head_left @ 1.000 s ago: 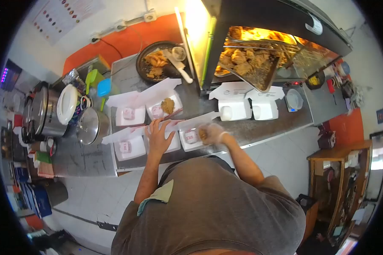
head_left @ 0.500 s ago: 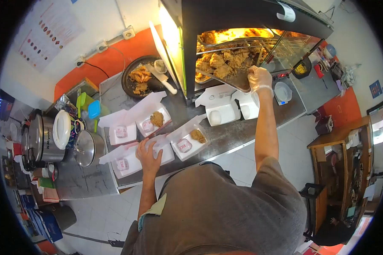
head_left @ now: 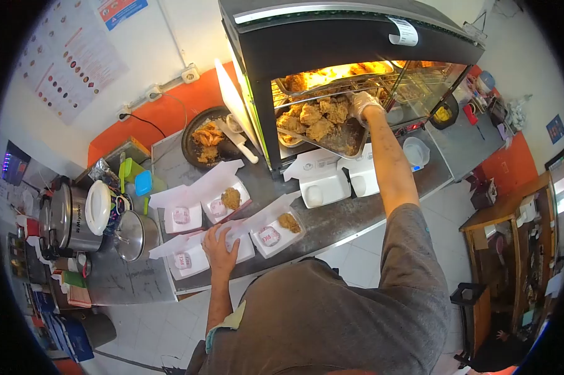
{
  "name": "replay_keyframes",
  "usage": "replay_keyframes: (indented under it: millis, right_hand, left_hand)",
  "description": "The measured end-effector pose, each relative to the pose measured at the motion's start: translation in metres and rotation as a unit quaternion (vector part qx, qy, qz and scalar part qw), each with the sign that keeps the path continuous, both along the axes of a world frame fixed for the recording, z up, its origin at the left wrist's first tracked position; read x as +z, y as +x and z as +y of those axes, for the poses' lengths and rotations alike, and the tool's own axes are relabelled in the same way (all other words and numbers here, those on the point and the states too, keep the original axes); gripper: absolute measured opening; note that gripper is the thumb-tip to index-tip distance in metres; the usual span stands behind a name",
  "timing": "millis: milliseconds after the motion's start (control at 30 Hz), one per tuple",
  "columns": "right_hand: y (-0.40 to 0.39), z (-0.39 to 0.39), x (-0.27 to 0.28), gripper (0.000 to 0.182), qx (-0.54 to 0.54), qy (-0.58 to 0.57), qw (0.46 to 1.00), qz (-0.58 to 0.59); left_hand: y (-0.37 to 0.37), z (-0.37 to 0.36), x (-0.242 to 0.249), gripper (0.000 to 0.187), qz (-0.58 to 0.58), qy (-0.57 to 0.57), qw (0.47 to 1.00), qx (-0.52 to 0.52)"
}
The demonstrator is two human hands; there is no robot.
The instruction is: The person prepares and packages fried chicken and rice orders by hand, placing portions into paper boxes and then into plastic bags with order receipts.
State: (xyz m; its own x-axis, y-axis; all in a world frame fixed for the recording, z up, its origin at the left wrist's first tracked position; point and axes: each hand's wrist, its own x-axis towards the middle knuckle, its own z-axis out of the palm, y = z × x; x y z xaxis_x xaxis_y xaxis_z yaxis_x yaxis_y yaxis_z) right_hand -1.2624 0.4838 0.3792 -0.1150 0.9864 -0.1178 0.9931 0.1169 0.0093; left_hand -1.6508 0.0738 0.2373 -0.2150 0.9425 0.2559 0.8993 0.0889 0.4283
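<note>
My left hand (head_left: 219,251) lies with fingers spread on the edge of a white takeaway box (head_left: 247,250), among open boxes on the metal counter. Paper-wrapped rice portions (head_left: 269,236) sit in several of them. A piece of fried chicken (head_left: 289,222) lies in one box, and another piece (head_left: 231,199) in the box behind. Inside the lit food warmer, my right hand (head_left: 365,107), in a clear plastic glove, is at the right side of a pile of fried chicken (head_left: 320,119) on a metal tray (head_left: 347,140). Its fingertips are hidden against the chicken and tray.
Two open boxes (head_left: 324,189) stand below the warmer's (head_left: 332,37) opening. To the left are a dark round pan (head_left: 194,156) with food scraps and a white-handled knife (head_left: 247,151), a lidded pot (head_left: 135,236) and a rice cooker (head_left: 75,215). A plastic tub (head_left: 416,152) sits right.
My right hand has moved from the tray's front right edge deeper into the warmer, up to the chicken pile. My left hand has stayed on the box. The view has shifted slightly.
</note>
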Motion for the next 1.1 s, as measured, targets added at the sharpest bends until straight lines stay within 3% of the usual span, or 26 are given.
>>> replay_keyframes:
  millis: [33, 67, 100, 167, 233, 300, 367, 433, 500, 567, 600, 667, 733, 767, 833, 867, 967, 1000, 1033, 1100]
  right_hand:
    - [0.000, 0.003, -0.002, 0.052, -0.019, 0.000, 0.999, 0.044]
    - [0.004, 0.005, -0.001, 0.041, 0.050, 0.024, 0.997, 0.054]
    - [0.007, 0.006, -0.003, 0.041, 0.051, 0.024, 0.997, 0.055]
    - [0.005, 0.001, 0.001, 0.036, 0.058, 0.028, 0.997, -0.038]
    - [0.009, -0.023, 0.003, 0.043, 0.065, 0.063, 0.996, -0.018]
    - [0.008, -0.052, 0.008, 0.056, 0.063, 0.189, 0.980, 0.023]
    - [0.017, -0.070, 0.003, 0.070, 0.007, 0.197, 0.979, 0.051]
    - [0.010, -0.098, 0.010, 0.071, -0.043, 0.231, 0.970, 0.063]
    - [0.014, -0.117, -0.013, 0.060, -0.046, 0.357, 0.916, 0.177]
    - [0.001, -0.133, -0.027, 0.064, 0.107, 0.457, 0.789, 0.396]
    - [-0.011, -0.149, -0.033, 0.064, 0.116, 0.449, 0.790, 0.401]
    - [-0.058, -0.200, -0.032, 0.061, 0.177, 0.315, 0.723, 0.589]
    - [-0.101, -0.242, -0.067, 0.062, 0.227, 0.268, 0.774, 0.527]
    - [-0.136, -0.253, -0.062, 0.065, 0.389, 0.247, 0.714, 0.527]
    - [-0.189, -0.284, -0.078, 0.063, 0.509, 0.166, 0.782, 0.319]
    - [-0.213, -0.297, -0.096, 0.065, 0.537, 0.046, 0.787, 0.302]
    - [-0.259, -0.326, -0.145, 0.063, 0.569, -0.003, 0.786, 0.242]
    - [-0.265, -0.332, -0.161, 0.062, 0.531, -0.016, 0.821, 0.208]
    - [-0.268, -0.337, -0.159, 0.061, 0.491, -0.030, 0.853, 0.173]
    - [-0.261, -0.338, -0.151, 0.057, 0.475, 0.008, 0.858, 0.196]
  left_hand:
    - [0.001, 0.001, 0.000, 0.045, 0.001, 0.001, 1.000, 0.002]
    - [0.001, 0.002, -0.001, 0.045, -0.004, 0.002, 1.000, 0.002]
    - [0.001, 0.002, -0.002, 0.045, -0.009, 0.001, 1.000, 0.002]
    - [-0.002, 0.001, -0.001, 0.045, -0.010, 0.008, 1.000, 0.011]
    - [-0.009, -0.003, -0.004, 0.045, -0.014, 0.011, 0.999, 0.029]
    - [-0.019, -0.010, -0.011, 0.044, 0.000, 0.039, 0.997, 0.063]
    - [-0.031, -0.021, -0.014, 0.042, 0.004, 0.037, 0.994, 0.100]
    - [-0.045, -0.035, -0.020, 0.041, -0.007, 0.063, 0.990, 0.128]
    - [-0.056, -0.048, -0.022, 0.040, -0.015, 0.057, 0.984, 0.168]
    - [-0.064, -0.063, -0.028, 0.040, -0.024, 0.054, 0.979, 0.195]
    - [-0.068, -0.069, -0.033, 0.039, -0.022, 0.047, 0.976, 0.209]
    - [-0.072, -0.075, -0.040, 0.037, -0.004, 0.060, 0.973, 0.222]
    - [-0.072, -0.083, -0.047, 0.035, -0.021, 0.028, 0.970, 0.242]
    - [-0.071, -0.085, -0.051, 0.034, -0.038, 0.005, 0.966, 0.254]
    - [-0.070, -0.085, -0.060, 0.033, -0.033, 0.003, 0.964, 0.264]
    - [-0.068, -0.086, -0.062, 0.034, -0.042, -0.017, 0.962, 0.270]
    - [-0.067, -0.091, -0.071, 0.035, -0.060, -0.051, 0.959, 0.273]
    - [-0.067, -0.092, -0.073, 0.036, -0.069, -0.064, 0.959, 0.268]
    - [-0.067, -0.094, -0.071, 0.036, -0.071, -0.064, 0.958, 0.269]
    - [-0.065, -0.097, -0.068, 0.037, -0.088, -0.101, 0.957, 0.257]
